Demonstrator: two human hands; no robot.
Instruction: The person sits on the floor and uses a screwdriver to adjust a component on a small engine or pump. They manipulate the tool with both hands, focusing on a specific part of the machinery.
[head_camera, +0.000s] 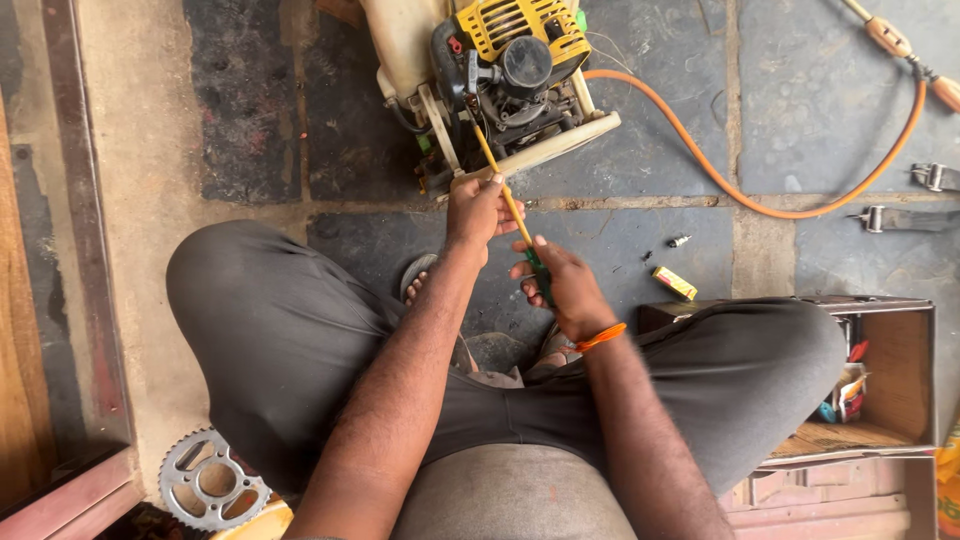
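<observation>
Right hand (565, 285) hiding screwdriver (497, 180) handle, tip lost inside engine (510, 75)

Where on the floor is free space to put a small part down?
Bare stone lies left of the engine, above the person's left knee, and inside the orange hose loop. Crowded: between both hands and the toolbox, where a small yellow box lies.

A small yellow box (675, 283), oblong and flat, lies on the stone floor just beyond the open wooden toolbox (893, 385), near its far left corner; one end looks darker. No labels, signs or screens can be made out elsewhere.
</observation>
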